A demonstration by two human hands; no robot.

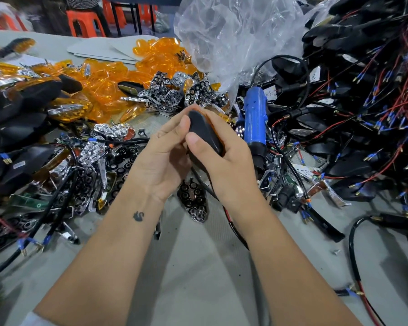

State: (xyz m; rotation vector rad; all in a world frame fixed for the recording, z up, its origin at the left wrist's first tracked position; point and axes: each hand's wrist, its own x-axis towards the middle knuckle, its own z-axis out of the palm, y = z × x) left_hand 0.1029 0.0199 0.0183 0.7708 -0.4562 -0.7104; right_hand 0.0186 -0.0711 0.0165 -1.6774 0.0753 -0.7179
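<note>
Where the two grips meet above the middle of the desk (pixel 198 267), we hold one black lamp housing (pixel 205 134) clear of the surface. The left grip (pixel 165 154) curls round the housing from the left, with a fingertip set against its upper end. The right grip (pixel 226 158) wraps the housing from the right and from below, its thumb pressed flat on the dark back. A thin amber edge shows between the housing and the right fingers. Just right of the hands, a blue electric screwdriver (pixel 254 118) lies on the desk. Behind the hands lie chrome reflectors (pixel 172 92) and a heap of orange lenses (pixel 108 90). A clear plastic bag (pixel 233 36) stands beyond them. Wired black housings (pixel 363 95) are piled at the far right.
</note>
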